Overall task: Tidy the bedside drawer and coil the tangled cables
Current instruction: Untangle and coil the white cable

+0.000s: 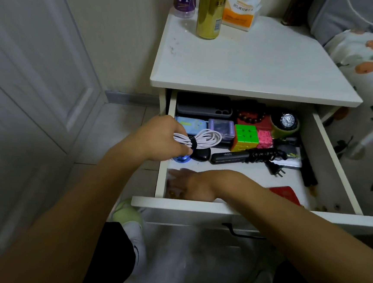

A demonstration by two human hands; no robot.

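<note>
Faintly, "obotoo"-like lettering on black hair straightener (pixel 229 156).

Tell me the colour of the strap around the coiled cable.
Black, around the white coiled cable; strap, head view.

Dim, flat indoor light, greenish cast, right hand (pixel 186 184) motion-blurred, wide-angle bending at edges, soft lower frame

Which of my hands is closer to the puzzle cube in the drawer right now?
Left. Your left hand, holding the coiled white cable, is level with the puzzle cube, just left of it. Your right hand is down in the drawer's near left corner, farther away.
</note>
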